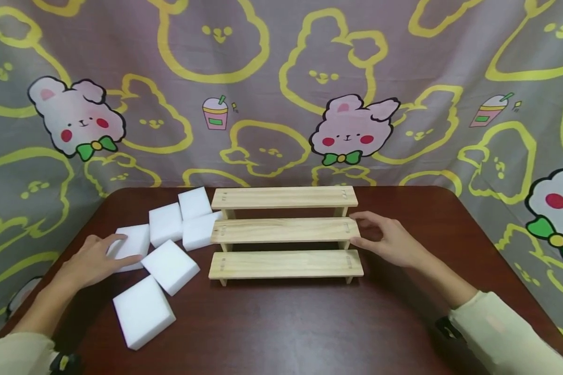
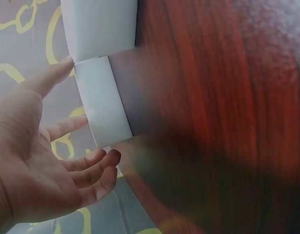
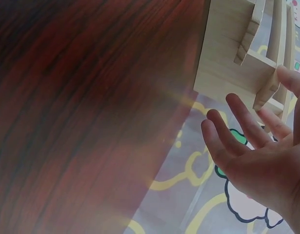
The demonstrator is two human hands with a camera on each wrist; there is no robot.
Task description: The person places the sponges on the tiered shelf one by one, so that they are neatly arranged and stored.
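1. Left hand [image 1: 91, 260]: held wide at a white foam block [image 1: 137, 240] on the counter's left side. In the head view, the index finger reaches over the block's top and the thumb lies by its near side; firm pressure cannot be told.
2. The left wrist view adds what the head view hides: the other 3 fingers are loosely bent, clear of the white face, and a neighbouring block [image 2: 98, 29] meets the end of the reached-for block.
3. Right hand [image 1: 399, 242]: also wide, at the right end of a stepped wooden rack [image 1: 286, 230]. Thumb and index finger lie at the near and far edges of the middle board; how hard they press cannot be told.
4. The right wrist view alone shows the rack's side panel [image 3: 225, 53] and the remaining 3 fingers, extended and apart from the wood.
5. Only the head view gives the full count: 6 foam blocks, grouped left of the rack — 1 touching or nearly touching the middle board's left end — and a rack of 3 boards, upright on the dark red-brown counter [image 1: 309, 323].
6. Surroundings: patterned fabric [image 1: 262, 99] hangs behind the counter; pale sleeves [image 1: 506, 333] cover both forearms near the wrists.
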